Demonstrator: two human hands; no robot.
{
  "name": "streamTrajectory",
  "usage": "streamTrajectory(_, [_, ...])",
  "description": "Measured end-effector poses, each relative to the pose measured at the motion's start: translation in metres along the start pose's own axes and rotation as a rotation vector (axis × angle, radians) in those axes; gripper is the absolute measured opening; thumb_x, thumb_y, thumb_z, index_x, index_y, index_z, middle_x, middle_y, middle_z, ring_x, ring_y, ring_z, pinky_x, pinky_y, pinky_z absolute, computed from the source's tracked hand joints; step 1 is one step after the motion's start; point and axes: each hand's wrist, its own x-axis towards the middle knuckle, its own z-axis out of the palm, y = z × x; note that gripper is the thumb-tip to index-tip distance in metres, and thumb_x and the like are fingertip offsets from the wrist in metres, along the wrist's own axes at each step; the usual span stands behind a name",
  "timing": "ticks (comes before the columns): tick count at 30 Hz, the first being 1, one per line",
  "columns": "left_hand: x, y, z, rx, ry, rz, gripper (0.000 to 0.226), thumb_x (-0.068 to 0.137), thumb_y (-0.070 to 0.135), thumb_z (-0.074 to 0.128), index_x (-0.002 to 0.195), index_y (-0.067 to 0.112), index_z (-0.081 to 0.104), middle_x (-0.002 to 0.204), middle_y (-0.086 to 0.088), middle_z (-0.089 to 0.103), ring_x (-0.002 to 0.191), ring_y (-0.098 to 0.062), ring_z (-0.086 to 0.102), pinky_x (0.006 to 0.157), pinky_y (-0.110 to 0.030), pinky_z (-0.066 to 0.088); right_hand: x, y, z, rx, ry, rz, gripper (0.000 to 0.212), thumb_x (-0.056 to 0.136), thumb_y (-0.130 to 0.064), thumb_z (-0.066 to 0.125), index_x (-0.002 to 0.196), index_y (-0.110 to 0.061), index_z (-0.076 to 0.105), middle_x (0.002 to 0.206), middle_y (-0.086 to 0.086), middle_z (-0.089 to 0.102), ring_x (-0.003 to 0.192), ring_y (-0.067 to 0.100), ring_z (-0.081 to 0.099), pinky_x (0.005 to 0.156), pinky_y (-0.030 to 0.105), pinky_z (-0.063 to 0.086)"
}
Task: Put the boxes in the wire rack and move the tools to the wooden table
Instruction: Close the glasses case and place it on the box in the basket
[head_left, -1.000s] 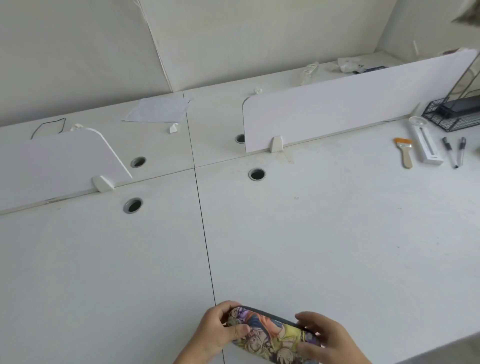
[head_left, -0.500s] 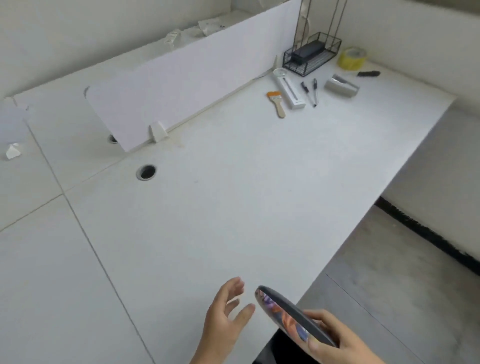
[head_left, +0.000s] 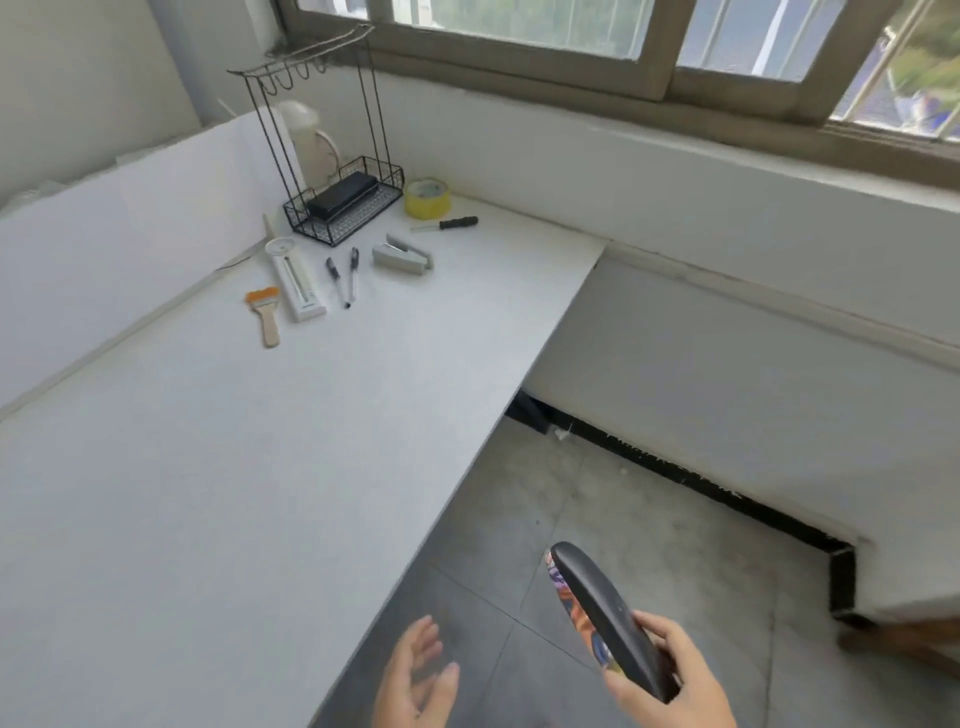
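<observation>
Your right hand (head_left: 670, 675) holds a dark case (head_left: 605, 613) with a bright cartoon picture on one side. Your fingers (head_left: 657, 623) wrap around its near end, and the far end sticks up over the floor (head_left: 649, 545). Your left hand (head_left: 418, 680) is empty, with its fingers spread wide, just past the near edge of the desk (head_left: 234, 467).

The near part of the white desk is bare, with lots of room. Its right edge runs at a slant from the wall (head_left: 675, 171) down toward your left hand.

The wire rack (head_left: 345, 208) stands far back by the divider (head_left: 119, 234). A black box (head_left: 340, 196) lies in its basket. A yellow tape roll (head_left: 427, 197) sits just right of the rack, and a screwdriver (head_left: 447, 224) lies near the tape. In front of the rack lie a stapler (head_left: 402, 255), two pens (head_left: 344, 275), a long white tool (head_left: 295, 280) and a brush (head_left: 266, 314), all side by side and apart from each other.

No writing can be read on any of them.

The floor is grey tile. A window (head_left: 649, 36) runs above the wall.
</observation>
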Motion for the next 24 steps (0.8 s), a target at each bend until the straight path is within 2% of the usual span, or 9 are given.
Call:
streamTrajectory(3, [0.019, 0.036, 0.038, 0.066, -0.060, 0.048, 0.048, 0.072, -0.012, 0.060, 0.089, 0.032, 0.052, 0.095, 0.012, 0.059, 0.071, 0.023, 0.056, 0.059, 0.005, 0.042, 0.032, 0.000, -0.024, 0.060, -0.018, 0.000, 0.049, 0.054, -0.002, 0.079, 0.085, -0.033, 0.057, 0.093, 0.004, 0.064, 0.086, 0.018, 0.060, 0.072, 0.030, 0.045])
streamTrajectory(7, [0.053, 0.055, 0.072, 0.094, -0.063, 0.035, 0.049, 0.072, -0.012, 0.059, 0.086, 0.035, 0.052, 0.094, 0.009, 0.059, 0.073, 0.023, 0.057, 0.059, 0.004, 0.042, 0.084, 0.004, -0.035, 0.090, 0.006, 0.062, 0.043, 0.061, 0.009, 0.075, 0.073, -0.028, 0.056, 0.077, -0.009, 0.069, 0.077, 0.014, 0.057, 0.077, 0.031, 0.050])
streamTrajectory(9, [0.081, 0.065, 0.091, 0.082, -0.017, 0.015, 0.038, 0.066, 0.000, 0.061, 0.084, 0.033, 0.052, 0.092, 0.001, 0.059, 0.068, 0.022, 0.058, 0.056, 0.003, 0.043, 0.121, -0.010, -0.037, 0.164, 0.007, 0.146, 0.036, 0.073, 0.013, 0.063, 0.062, -0.020, 0.054, 0.074, 0.003, 0.068, 0.068, 0.015, 0.054, 0.070, 0.021, 0.051])
streamTrajectory(11, [0.116, 0.075, 0.111, 0.068, -0.013, 0.007, 0.034, 0.066, 0.000, 0.061, 0.086, 0.027, 0.053, 0.096, -0.010, 0.058, 0.065, 0.021, 0.058, 0.055, 0.003, 0.043, 0.160, -0.026, -0.040, 0.091, -0.033, 0.090, 0.027, 0.078, 0.014, 0.056, 0.064, -0.009, 0.058, 0.087, 0.015, 0.064, 0.072, 0.028, 0.056, 0.072, 0.020, 0.048])
streamTrajectory(13, [0.159, 0.091, 0.134, 0.062, -0.019, 0.032, 0.037, 0.072, -0.011, 0.059, 0.094, 0.018, 0.053, 0.101, -0.016, 0.056, 0.065, 0.022, 0.057, 0.057, 0.004, 0.043, 0.203, -0.043, -0.032, 0.098, 0.016, 0.043, 0.033, 0.069, 0.013, 0.067, 0.075, -0.019, 0.059, 0.098, 0.021, 0.064, 0.085, 0.035, 0.057, 0.078, 0.021, 0.045])
streamTrajectory(15, [0.201, 0.116, 0.153, 0.049, -0.062, 0.078, 0.038, 0.077, -0.015, 0.054, 0.099, 0.016, 0.050, 0.101, -0.012, 0.057, 0.073, 0.016, 0.060, 0.060, 0.004, 0.043, 0.240, -0.069, -0.026, 0.009, -0.006, -0.031, 0.047, 0.057, 0.007, 0.077, 0.080, -0.028, 0.056, 0.099, 0.018, 0.064, 0.088, 0.032, 0.059, 0.067, 0.018, 0.047])
streamTrajectory(18, [0.257, 0.166, 0.178, 0.051, -0.054, 0.161, 0.037, 0.082, -0.006, 0.052, 0.105, 0.021, 0.045, 0.101, 0.006, 0.055, 0.090, 0.001, 0.056, 0.064, 0.004, 0.042, 0.300, -0.128, -0.016, 0.014, -0.119, -0.069, 0.050, 0.058, -0.001, 0.079, 0.097, -0.021, 0.056, 0.101, 0.008, 0.061, 0.090, 0.022, 0.058, 0.063, 0.016, 0.040])
streamTrajectory(21, [0.299, 0.195, 0.191, 0.030, -0.058, 0.162, 0.036, 0.084, 0.000, 0.051, 0.108, 0.025, 0.042, 0.103, 0.015, 0.052, 0.098, -0.002, 0.052, 0.068, 0.005, 0.041, 0.353, -0.170, -0.005, -0.025, -0.224, -0.156, 0.052, 0.059, -0.006, 0.080, 0.094, -0.032, 0.052, 0.101, -0.004, 0.058, 0.092, 0.014, 0.055, 0.064, 0.019, 0.041])
streamTrajectory(24, [0.326, 0.208, 0.197, -0.002, 0.019, 0.113, 0.037, 0.082, -0.004, 0.053, 0.102, 0.027, 0.047, 0.102, 0.012, 0.055, 0.091, 0.003, 0.059, 0.067, 0.005, 0.042, 0.391, -0.189, 0.003, -0.097, -0.282, -0.229, 0.056, 0.057, -0.009, 0.081, 0.087, -0.042, 0.048, 0.100, -0.009, 0.058, 0.093, 0.009, 0.055, 0.074, 0.026, 0.045])
